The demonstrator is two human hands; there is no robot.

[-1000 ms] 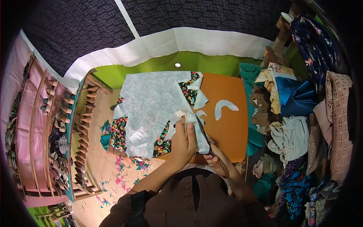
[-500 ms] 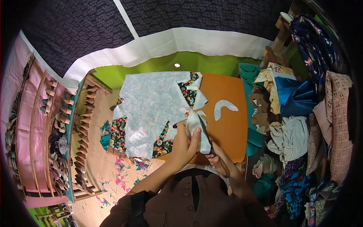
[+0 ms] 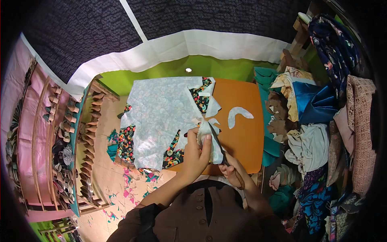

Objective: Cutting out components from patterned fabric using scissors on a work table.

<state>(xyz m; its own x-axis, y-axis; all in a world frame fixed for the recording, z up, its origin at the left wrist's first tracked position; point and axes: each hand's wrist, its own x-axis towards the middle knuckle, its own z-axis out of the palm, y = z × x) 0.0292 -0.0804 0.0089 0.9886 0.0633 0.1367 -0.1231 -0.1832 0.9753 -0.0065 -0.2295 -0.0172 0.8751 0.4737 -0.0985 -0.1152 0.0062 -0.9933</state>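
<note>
Shelved forms on one side, heaped cloth on the other

At 12 o'clock spreads a dark patterned covering (image 3: 217, 18), crossed by a white strip (image 3: 134, 20) and edged by a broad white border (image 3: 209, 42); below lies a green wall (image 3: 161, 69). Toward 9 o'clock, brown shoe-shaped forms (image 3: 87, 158) line a rack beside a pink panel (image 3: 30, 161). Between 7 and 8 o'clock, pink and teal scraps (image 3: 128, 189) litter the pale floor (image 3: 94, 177). A navy floral cloth (image 3: 334, 50) hangs at 2 o'clock. Around 3 o'clock sit shiny blue fabric (image 3: 314, 105), crumpled pale cloth (image 3: 308, 143) and pinkish lace (image 3: 360, 105); blue-and-black patterned fabric (image 3: 316, 207) drapes at 4.
</note>
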